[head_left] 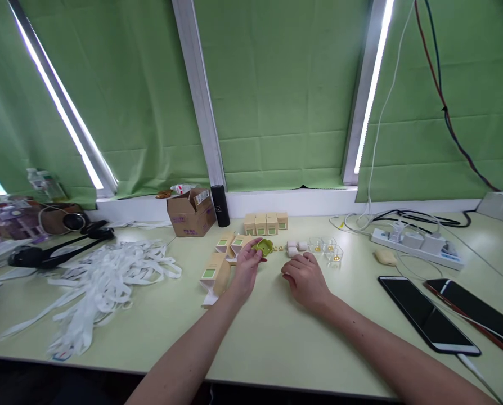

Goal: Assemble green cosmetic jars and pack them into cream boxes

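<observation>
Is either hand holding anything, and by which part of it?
The left hand holds a small green scalloped cup by its near left side. The right hand has curled fingers; whether they hold anything cannot be told.

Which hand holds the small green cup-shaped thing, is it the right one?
No, the left hand holds the green cup-shaped thing, while the right hand is apart from it.

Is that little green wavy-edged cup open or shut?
Open: the little green wavy-edged cup shows its hollow inside, uncovered, while the left hand holds its side.
</observation>
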{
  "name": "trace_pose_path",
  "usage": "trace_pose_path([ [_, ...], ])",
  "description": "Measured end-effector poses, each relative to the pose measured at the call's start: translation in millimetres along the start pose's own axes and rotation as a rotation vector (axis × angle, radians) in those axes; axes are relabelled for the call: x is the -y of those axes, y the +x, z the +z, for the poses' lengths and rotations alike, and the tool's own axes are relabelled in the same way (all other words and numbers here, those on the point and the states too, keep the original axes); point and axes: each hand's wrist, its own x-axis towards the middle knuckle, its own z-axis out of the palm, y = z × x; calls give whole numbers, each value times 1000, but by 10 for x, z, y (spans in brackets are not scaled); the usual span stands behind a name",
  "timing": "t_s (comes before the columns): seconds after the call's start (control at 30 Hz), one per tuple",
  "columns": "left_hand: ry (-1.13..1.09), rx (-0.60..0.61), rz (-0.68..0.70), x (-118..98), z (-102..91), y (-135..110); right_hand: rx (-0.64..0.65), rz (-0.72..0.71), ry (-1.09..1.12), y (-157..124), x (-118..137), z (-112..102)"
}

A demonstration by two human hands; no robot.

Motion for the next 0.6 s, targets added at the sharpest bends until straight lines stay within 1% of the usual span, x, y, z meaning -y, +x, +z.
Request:
trace_pose_path([
  [0.1,30,7,3,-2,0,-7,-53,81,87,24,-7,-25],
  [0.23,73,33,20,-1,11,-22,-94,195,216,65,-17,-80],
  [0.3,83,57,26,-1,23,-32,-128,209,282,84,-16,-108],
  [0.47,109,89,32,-4,49,-48,-221,189,452,114,21,-149],
  [0.6,111,133,10,5,61,-50,-252,275,561,118,79,-159],
])
